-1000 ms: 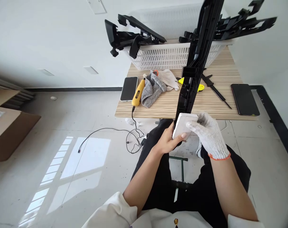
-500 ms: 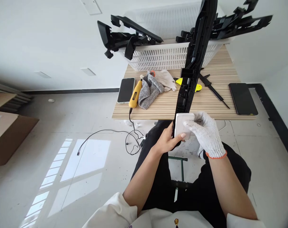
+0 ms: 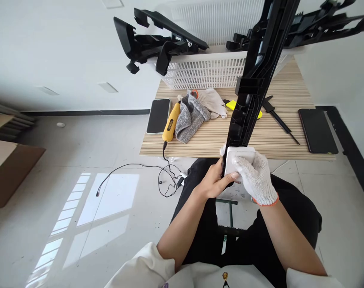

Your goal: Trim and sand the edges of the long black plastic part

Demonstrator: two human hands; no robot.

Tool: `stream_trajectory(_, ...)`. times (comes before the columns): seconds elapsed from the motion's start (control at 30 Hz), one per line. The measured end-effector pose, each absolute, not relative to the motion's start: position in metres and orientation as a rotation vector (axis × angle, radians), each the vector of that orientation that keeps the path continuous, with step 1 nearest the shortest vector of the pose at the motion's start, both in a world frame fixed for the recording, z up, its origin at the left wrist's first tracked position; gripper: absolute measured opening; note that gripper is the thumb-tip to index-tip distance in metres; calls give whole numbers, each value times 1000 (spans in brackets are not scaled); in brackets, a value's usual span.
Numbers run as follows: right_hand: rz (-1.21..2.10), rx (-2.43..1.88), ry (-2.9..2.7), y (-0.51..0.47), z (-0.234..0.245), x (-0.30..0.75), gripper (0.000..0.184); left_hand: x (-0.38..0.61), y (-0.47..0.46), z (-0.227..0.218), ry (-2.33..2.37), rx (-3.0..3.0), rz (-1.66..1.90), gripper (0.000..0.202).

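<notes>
A long black plastic trim piece (image 3: 247, 108) slants up and to the right from my lap, over the table's front edge. Around its lower end, my bare left hand (image 3: 213, 181) is closed, its thumb against a flat white block (image 3: 241, 153). My right hand (image 3: 255, 178), in a white knit glove with an orange cuff edge, grips that block against the trim piece's end. Some of the right fingers are hidden behind the block. What the block is made of I cannot tell.
On the striped table (image 3: 200, 150) lie a phone (image 3: 158, 116), a yellow corded tool (image 3: 171, 122), a grey cloth (image 3: 190, 118), a white glove (image 3: 212, 102), a black caliper (image 3: 279, 120) and another phone (image 3: 318, 131). Behind stands a white basket (image 3: 206, 72) with black parts (image 3: 169, 40) jutting out.
The trim piece's upper end has swung right and nearer. My right hand has shifted slightly left and down on the white block, its fingers more folded. The view has moved a little.
</notes>
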State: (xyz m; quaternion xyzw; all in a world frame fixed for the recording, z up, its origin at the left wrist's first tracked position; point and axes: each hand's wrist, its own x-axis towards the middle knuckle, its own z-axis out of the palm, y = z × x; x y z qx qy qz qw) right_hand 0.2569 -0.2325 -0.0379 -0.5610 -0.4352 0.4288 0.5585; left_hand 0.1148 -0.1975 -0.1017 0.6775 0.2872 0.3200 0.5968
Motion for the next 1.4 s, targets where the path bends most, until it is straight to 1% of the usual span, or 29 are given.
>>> stream_trajectory(0.1, 975, -1338, -1070, -225, -38, 260, 30, 116, -191, -99, 694, 1576, 771, 45)
stream_trajectory(0.27, 936, -1359, -1134, -212, -29, 263, 27, 118, -179, -91, 681, 1555, 797, 45)
stream_trajectory(0.43, 1098, -1327, -1114, -202, -19, 263, 25, 118, -174, -88, 672, 1508, 797, 48)
stream_trajectory(0.6, 1165, -1251, -1081, -199, -16, 268, 18, 121, -172, -84, 710, 1593, 803, 52)
stream_trajectory(0.7, 1181, -1239, -1014, -201, -15, 271, 33, 123, -174, -85, 708, 1598, 826, 53)
stream_trajectory(0.77, 1143, -1268, -1030, -203, -16, 273, 36, 126, -177, -86, 712, 1542, 857, 54)
stream_trajectory(0.9, 1038, -1388, -1101, -209, -17, 276, 27, 134, -184, -80, 684, 1299, 820, 57)
stream_trajectory(1.03, 993, -1433, -1110, -216, -19, 279, 23, 140, -191, -71, 638, 1158, 761, 55)
stream_trajectory(1.17, 1001, -1398, -1092, -223, -25, 279, 20, 138, -198, -71, 636, 1154, 772, 52)
stream_trajectory(1.4, 1015, -1417, -1113, -237, -29, 274, 22, 125, -209, -83, 760, 1349, 776, 47)
